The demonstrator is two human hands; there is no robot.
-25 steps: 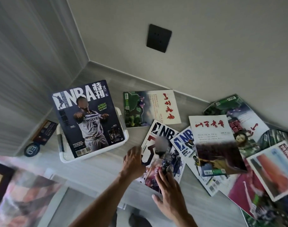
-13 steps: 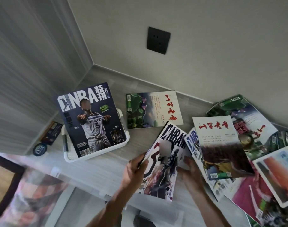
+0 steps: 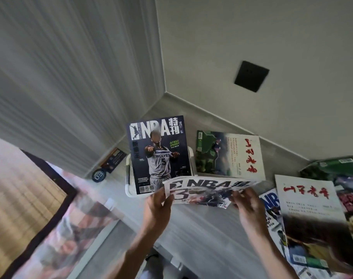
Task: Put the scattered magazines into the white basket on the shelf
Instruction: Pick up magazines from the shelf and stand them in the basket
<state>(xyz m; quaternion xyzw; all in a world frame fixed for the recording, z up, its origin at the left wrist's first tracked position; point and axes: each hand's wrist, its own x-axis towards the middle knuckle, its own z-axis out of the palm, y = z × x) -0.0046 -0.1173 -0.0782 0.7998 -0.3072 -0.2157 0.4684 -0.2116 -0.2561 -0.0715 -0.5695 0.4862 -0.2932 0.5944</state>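
Note:
A white basket (image 3: 128,178) stands on the grey shelf near the corner, with a dark NBA magazine (image 3: 158,154) lying across its top. Just in front of the basket I hold a second NBA magazine (image 3: 203,191) in the air, nearly flat. My left hand (image 3: 158,206) grips its left edge and my right hand (image 3: 249,206) grips its right edge. More magazines lie on the shelf: a green-and-white one with red characters (image 3: 230,154) behind, a white one with red characters (image 3: 310,210) to the right, and several overlapping ones under it.
A small round dark badge (image 3: 99,175) and a dark card (image 3: 113,160) lie left of the basket by the wall. A black wall socket (image 3: 251,76) sits above the shelf. A dark-framed picture (image 3: 31,208) is at the lower left.
Both hands have lifted the NBA magazine off the pile and carried it left toward the basket, turning it flat. The view has swung so the basket sits mid-frame.

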